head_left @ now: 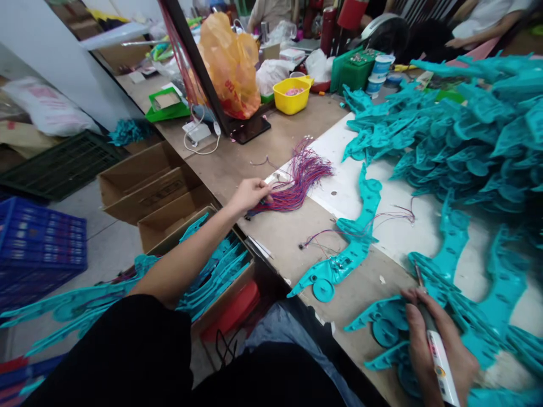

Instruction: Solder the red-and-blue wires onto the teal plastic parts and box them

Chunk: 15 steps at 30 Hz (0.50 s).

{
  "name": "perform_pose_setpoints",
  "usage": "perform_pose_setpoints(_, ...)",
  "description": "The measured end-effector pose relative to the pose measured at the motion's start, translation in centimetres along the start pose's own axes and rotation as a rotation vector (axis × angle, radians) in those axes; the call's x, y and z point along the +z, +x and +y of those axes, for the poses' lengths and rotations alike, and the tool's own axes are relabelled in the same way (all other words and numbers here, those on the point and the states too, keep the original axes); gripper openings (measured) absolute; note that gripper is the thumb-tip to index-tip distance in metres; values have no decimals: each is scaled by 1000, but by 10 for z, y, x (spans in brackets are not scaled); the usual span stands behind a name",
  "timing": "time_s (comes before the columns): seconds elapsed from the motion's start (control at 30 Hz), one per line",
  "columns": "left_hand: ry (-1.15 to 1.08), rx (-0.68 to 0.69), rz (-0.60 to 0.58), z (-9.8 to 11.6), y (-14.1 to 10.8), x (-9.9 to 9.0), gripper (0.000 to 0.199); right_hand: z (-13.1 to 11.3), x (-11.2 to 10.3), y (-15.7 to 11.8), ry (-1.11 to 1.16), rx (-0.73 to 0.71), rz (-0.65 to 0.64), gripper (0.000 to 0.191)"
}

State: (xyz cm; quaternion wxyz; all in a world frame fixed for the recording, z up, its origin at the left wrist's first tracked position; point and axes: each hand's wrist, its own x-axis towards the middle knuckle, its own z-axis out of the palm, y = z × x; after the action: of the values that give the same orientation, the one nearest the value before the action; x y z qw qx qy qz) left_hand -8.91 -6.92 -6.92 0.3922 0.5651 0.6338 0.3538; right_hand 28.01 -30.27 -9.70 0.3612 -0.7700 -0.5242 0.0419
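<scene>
My left hand (251, 195) reaches to the near end of a bundle of red and purple wires (292, 189), its fingertips pinched together on the wires. My right hand (441, 339) is wrapped round a soldering iron (439, 362) with a white and dark handle, its thin tip pointing away over the teal plastic parts (449, 299). Between the hands lies a single teal plastic piece (354, 251) with a round disc at its near end. Thin wires cross this piece, and a small dark connector (302, 246) sits at their left end.
A large heap of teal parts (470, 124) fills the right back. Farther back are a yellow container (292, 96), an orange bag (231, 65), a dark phone (251, 130) and an upright post. Cardboard boxes (148, 186) with teal parts stand left of the table. People sit behind.
</scene>
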Motion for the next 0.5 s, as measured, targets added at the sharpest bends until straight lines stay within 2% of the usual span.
perform_pose_setpoints(0.1, -401, -103, -74, 25, 18, -14, 9, 2, 2, 0, 6, -17, 8, 59)
perform_pose_setpoints(0.17, -514, -108, -129, 42, 28, -19, 7, 4, 3, -1, 17, -43, 15, 57)
perform_pose_setpoints(0.37, -534, -9, -260, 81, 32, -16, 11, 7, 2, -1, 22, -57, -1, 56)
perform_pose_setpoints(0.5, -588, -80, -201, 118, 54, -27, 24, 5, -1, 1, 31, -138, -17, 50)
